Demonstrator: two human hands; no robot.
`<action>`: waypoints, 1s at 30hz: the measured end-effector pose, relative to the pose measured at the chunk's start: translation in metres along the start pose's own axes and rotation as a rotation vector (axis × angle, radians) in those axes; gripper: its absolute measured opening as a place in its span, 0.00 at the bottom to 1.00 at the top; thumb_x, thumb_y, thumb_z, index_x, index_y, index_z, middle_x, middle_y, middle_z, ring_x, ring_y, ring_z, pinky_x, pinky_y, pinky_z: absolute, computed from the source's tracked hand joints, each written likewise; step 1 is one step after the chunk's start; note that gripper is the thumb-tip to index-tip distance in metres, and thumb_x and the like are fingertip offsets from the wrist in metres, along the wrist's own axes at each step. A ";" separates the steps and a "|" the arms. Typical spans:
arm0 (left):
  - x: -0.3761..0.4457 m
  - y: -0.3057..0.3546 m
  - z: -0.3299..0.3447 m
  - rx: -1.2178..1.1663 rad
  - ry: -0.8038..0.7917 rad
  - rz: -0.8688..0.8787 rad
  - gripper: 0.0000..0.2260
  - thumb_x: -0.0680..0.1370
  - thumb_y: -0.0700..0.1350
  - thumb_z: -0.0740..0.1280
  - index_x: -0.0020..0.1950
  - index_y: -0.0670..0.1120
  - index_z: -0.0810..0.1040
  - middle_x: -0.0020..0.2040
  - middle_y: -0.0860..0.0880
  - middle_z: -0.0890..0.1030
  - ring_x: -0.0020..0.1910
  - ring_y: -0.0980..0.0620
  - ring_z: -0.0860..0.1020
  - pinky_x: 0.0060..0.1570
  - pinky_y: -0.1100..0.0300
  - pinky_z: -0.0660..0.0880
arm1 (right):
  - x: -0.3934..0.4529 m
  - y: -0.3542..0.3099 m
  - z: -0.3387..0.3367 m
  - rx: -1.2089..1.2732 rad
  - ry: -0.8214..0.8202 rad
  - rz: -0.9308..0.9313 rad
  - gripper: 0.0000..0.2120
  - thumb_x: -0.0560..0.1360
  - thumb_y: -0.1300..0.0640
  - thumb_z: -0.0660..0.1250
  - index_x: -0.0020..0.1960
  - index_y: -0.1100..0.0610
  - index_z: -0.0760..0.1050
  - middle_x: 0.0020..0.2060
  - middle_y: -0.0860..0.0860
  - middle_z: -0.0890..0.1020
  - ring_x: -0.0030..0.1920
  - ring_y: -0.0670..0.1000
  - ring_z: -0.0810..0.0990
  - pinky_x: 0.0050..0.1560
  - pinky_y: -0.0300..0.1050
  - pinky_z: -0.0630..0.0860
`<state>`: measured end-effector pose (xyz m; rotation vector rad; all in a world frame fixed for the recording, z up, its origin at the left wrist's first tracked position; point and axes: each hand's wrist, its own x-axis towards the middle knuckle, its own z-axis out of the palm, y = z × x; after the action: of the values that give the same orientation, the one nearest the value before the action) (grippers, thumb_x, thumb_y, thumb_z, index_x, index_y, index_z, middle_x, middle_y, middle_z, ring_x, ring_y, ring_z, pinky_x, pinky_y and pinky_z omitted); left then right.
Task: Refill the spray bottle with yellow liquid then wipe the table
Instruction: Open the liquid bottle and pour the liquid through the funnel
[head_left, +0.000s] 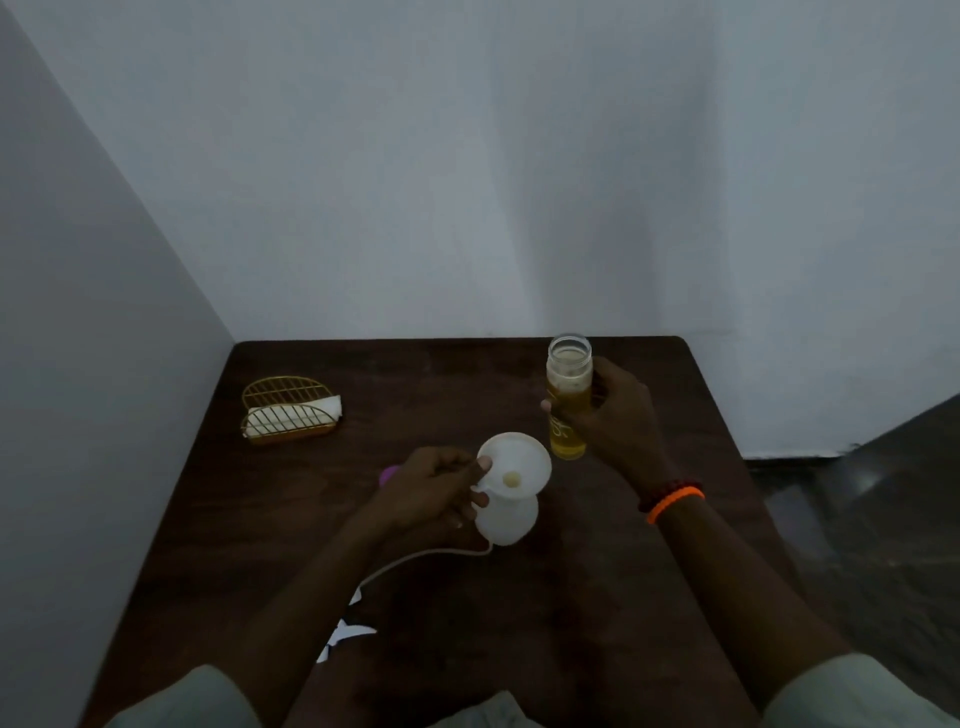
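Note:
My right hand (618, 415) grips a clear, uncapped bottle (569, 400) that is mostly full of yellow liquid and stands upright just above the dark wooden table (363, 364). My left hand (436, 493) pinches the rim of a white funnel (514, 467) that sits on a white rounded container (506, 522), which looks like the spray bottle's body. The funnel's hole shows a pale yellow spot. A thin pale tube (415, 564) curves away from the container's base toward my left arm. A small purple part (388, 474) peeks out behind my left hand, mostly hidden.
A gold wire napkin holder (288, 410) with white napkins stands at the table's back left. Scraps of white paper (345, 636) lie near the front left. Walls close off the left and back; the floor (857, 519) drops away on the right.

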<state>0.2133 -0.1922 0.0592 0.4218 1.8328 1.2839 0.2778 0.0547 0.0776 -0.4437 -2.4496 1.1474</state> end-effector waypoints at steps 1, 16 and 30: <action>0.000 0.001 0.001 -0.007 0.002 -0.001 0.15 0.79 0.54 0.65 0.57 0.46 0.81 0.46 0.45 0.86 0.41 0.48 0.84 0.40 0.57 0.81 | -0.005 0.002 -0.002 -0.010 -0.003 0.002 0.22 0.65 0.49 0.80 0.56 0.54 0.79 0.49 0.46 0.85 0.49 0.44 0.84 0.52 0.50 0.82; 0.004 0.008 0.002 0.050 0.028 0.084 0.11 0.79 0.45 0.67 0.61 0.43 0.79 0.46 0.42 0.85 0.37 0.50 0.83 0.36 0.60 0.81 | -0.040 0.016 -0.021 -0.381 -0.152 -0.156 0.36 0.68 0.51 0.77 0.73 0.47 0.69 0.59 0.50 0.80 0.58 0.51 0.79 0.59 0.57 0.77; 0.006 0.006 0.000 0.058 0.018 0.104 0.14 0.79 0.45 0.67 0.63 0.41 0.77 0.48 0.40 0.85 0.39 0.47 0.83 0.36 0.60 0.81 | -0.042 0.006 -0.023 -0.680 -0.123 -0.259 0.35 0.72 0.49 0.72 0.75 0.39 0.63 0.58 0.47 0.77 0.60 0.51 0.74 0.62 0.56 0.64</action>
<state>0.2087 -0.1861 0.0617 0.5458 1.8880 1.3099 0.3260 0.0549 0.0771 -0.2275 -2.8590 0.2196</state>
